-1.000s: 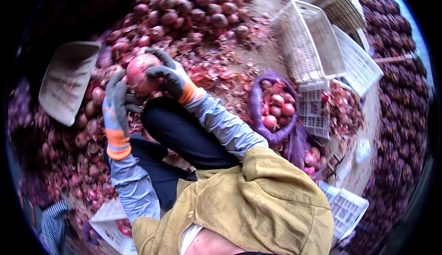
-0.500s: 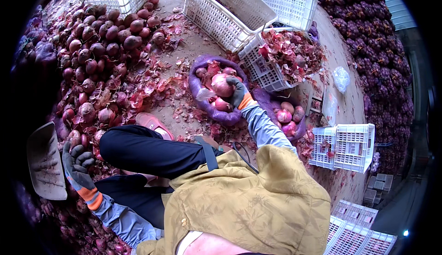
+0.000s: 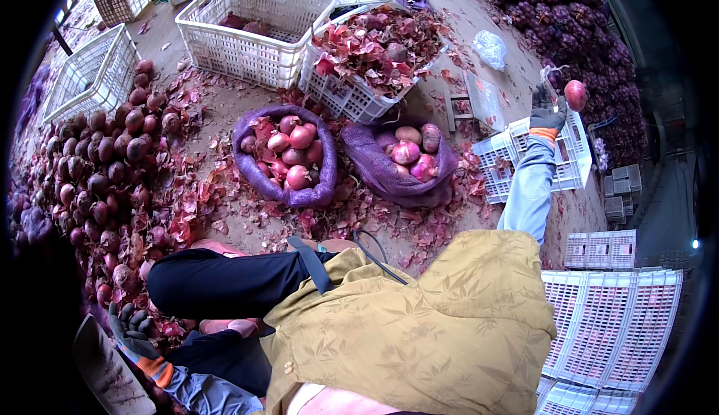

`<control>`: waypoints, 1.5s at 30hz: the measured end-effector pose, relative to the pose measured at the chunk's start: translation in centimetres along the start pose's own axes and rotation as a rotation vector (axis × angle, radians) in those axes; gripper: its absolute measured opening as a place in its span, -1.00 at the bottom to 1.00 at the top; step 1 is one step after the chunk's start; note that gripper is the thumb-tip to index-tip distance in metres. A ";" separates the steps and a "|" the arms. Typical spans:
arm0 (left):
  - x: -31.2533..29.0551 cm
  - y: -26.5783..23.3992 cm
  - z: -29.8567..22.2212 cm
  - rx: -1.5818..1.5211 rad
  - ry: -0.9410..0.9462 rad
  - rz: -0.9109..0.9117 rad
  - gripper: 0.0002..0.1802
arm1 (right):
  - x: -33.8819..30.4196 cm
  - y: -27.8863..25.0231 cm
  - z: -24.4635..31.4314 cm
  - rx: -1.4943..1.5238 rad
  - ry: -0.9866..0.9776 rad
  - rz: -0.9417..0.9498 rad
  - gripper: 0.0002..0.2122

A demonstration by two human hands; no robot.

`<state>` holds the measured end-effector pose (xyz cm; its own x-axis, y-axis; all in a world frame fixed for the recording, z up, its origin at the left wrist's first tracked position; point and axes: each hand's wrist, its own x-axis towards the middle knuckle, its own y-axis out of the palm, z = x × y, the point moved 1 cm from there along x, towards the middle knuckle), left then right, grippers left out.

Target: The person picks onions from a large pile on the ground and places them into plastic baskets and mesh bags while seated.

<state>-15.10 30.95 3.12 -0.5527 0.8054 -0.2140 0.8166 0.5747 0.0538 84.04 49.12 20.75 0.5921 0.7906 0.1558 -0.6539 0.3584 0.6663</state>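
My right hand, in a dark glove with an orange cuff, is stretched out over a white crate at the right. Its fingers are extended, and a red onion hangs in the air just beyond them, seemingly apart from the glove. A darker onion shows near the fingertips; whether it touches them I cannot tell. At the lower left my left hand, also gloved, is empty with loosely curved fingers, beside a metal scoop-like blade. Two purple mesh sacks of onions, one left and one right, stand before my legs.
A heap of red onions spreads along the left. White crates stand at the back, and one crate is heaped with onion skins. Stacked crates are at the lower right. Filled onion sacks form a wall behind.
My right hand has moved from the left mesh sack, where it held an onion, out to the right over the crate. The view has swung right. My left hand remains low at the left.
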 end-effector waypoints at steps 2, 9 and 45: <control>-0.5 1.5 -0.5 0.036 0.014 -0.006 -0.49 | 0.4 -1.7 -4.0 -0.110 0.083 0.296 -0.54; -3.9 -3.8 -1.1 -0.024 0.033 -0.074 -0.52 | -14.2 15.6 -41.1 -0.502 0.725 0.437 -0.64; -5.0 -7.3 -2.1 0.130 0.015 -0.419 -0.37 | -56.8 28.7 -82.3 -1.084 -0.400 2.418 -0.43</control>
<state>-18.69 23.03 5.86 -0.8422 0.5093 -0.1766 0.5350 0.8299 -0.1583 -7.09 55.37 -28.97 -0.9785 0.0329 -0.2035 0.1829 -0.3169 -0.9306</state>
